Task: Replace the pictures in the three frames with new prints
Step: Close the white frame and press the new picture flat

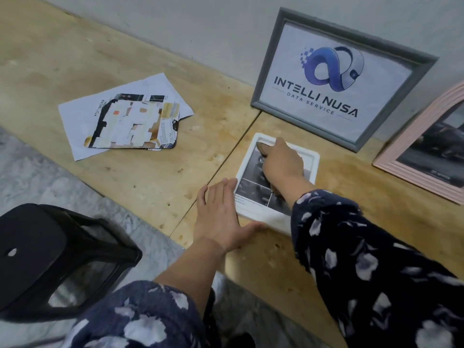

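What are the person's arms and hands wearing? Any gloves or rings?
Both arms wear dark navy sleeves with pale, petal-like blotches. The left sleeve is pushed up near the elbow, while the right sleeve reaches the wrist. The left hand and right hand are bare, with no gloves or rings visible.

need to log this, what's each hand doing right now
Left hand: open, flat against the white frame edge.
Right hand: fingers pressing on the print, holding nothing.

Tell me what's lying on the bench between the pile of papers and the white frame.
Nothing. In the head view, the stretch of wooden bench between the pile of papers and the white frame is bare, crossed only by a seam between the boards.
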A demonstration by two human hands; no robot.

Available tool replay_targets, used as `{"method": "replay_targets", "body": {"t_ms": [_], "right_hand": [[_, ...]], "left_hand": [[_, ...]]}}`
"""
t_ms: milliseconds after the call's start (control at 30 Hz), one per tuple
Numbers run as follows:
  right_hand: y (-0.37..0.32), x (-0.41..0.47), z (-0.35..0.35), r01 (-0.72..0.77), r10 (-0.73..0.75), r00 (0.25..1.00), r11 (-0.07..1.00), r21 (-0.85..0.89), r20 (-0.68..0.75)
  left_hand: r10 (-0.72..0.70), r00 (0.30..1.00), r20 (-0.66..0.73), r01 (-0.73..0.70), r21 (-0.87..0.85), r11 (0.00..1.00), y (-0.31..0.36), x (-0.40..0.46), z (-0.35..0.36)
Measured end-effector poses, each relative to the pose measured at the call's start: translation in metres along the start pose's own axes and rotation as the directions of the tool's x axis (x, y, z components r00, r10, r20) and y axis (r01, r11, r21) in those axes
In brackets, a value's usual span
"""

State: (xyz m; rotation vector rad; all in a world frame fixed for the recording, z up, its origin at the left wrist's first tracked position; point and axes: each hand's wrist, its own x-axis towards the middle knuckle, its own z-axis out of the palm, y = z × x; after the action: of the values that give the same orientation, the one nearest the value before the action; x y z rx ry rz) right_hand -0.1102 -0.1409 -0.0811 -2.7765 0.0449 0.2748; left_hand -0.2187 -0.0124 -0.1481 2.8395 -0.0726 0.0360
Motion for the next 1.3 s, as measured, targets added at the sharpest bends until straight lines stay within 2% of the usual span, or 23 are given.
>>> {"method": "replay_targets", "body": {"t_ms": [267,367,500,600,667,733,800,933,1033,1133,1300], "right_hand": [[0.007,-0.034,0.020,0.267,-0.231,0.955,0.941,-0.205,0.184],[0.013,-0.044,0.027,0.292,-0.254,0.939,0.945,-0.148,0.233],[0.014,-0.059,0.026,0.359,-0.313,0.876,0.931,-0.064,0.368],[0.017,-0.056,0.011,0.170,-0.219,0.868,0.974,0.149,0.446],[0.016,-0.047,-0.007,0.044,-0.126,0.896,0.979,0.197,0.425],[0.014,-0.032,-0.025,-0.005,-0.069,0.934,0.979,0.204,0.351],[0.011,-0.014,-0.038,0.003,-0.056,0.969,0.976,0.216,0.240],[-0.004,0.024,-0.037,0.046,-0.053,0.997,0.989,0.141,0.048],[-0.015,0.043,-0.025,-0.023,0.022,1.000,0.999,0.033,0.017],[-0.024,0.053,-0.014,-0.043,0.048,0.997,0.996,-0.079,0.058],[-0.025,0.039,0.000,0.058,-0.044,0.992,0.991,-0.122,0.117]], "left_hand": [[0.015,1.000,0.021,-0.016,0.026,1.000,0.000,-0.001,0.002],[0.016,1.000,0.012,-0.017,0.016,1.000,0.000,-0.002,0.002],[0.019,1.000,0.003,-0.019,-0.001,1.000,0.000,-0.002,0.002],[0.013,0.999,0.029,-0.013,-0.016,1.000,0.001,-0.005,-0.002],[0.020,0.999,0.032,-0.017,-0.086,0.996,0.000,-0.007,-0.005],[0.032,0.999,0.038,-0.025,-0.183,0.983,-0.005,-0.005,-0.009],[0.061,0.998,0.019,-0.055,-0.218,0.974,-0.017,-0.002,-0.014],[0.169,0.985,-0.028,-0.171,-0.162,0.972,-0.044,-0.001,-0.015],[0.146,0.988,-0.046,-0.151,-0.176,0.973,-0.046,0.001,-0.014],[0.125,0.991,-0.037,-0.129,-0.175,0.976,-0.047,0.005,-0.012],[0.102,0.994,-0.049,-0.110,-0.202,0.973,-0.046,0.005,-0.011]]}}
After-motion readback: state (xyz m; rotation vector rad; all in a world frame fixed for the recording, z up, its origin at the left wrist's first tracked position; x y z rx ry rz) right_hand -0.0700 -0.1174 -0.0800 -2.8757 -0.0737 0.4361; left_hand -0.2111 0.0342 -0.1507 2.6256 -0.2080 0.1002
